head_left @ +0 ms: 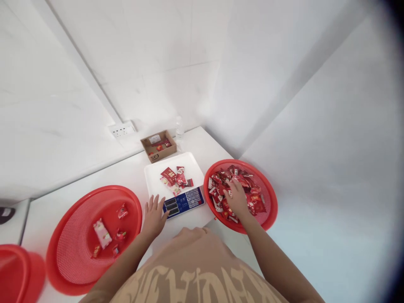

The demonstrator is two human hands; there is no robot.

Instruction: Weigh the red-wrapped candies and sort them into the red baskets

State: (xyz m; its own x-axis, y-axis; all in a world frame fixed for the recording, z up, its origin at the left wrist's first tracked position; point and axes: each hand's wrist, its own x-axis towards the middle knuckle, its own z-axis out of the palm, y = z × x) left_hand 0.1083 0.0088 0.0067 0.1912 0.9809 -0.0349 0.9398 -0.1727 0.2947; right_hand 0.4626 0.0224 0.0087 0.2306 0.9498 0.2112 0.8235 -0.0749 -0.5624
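Observation:
My left hand [154,216] is open, fingers spread, beside the front left corner of a digital scale [183,203] with a blue keypad panel. Several red and pink snack packets [176,179] lie on the scale's white tray [154,172]. My right hand [236,198] is inside the red basket [272,210] on the right. Its fingers are stretched out and apart over a pile of red wrapped candies [221,189], touching the top ones. No packet shows in its grip, though the fingertips are partly lost among the wrappers.
Left of the scale stands another red basket [67,235] with several packets and one larger pink packet [102,233]. Part of a further red basket [19,273] shows at lower left. A cardboard box [158,155] and a clear bottle [179,128] stand behind the scale, near the wall.

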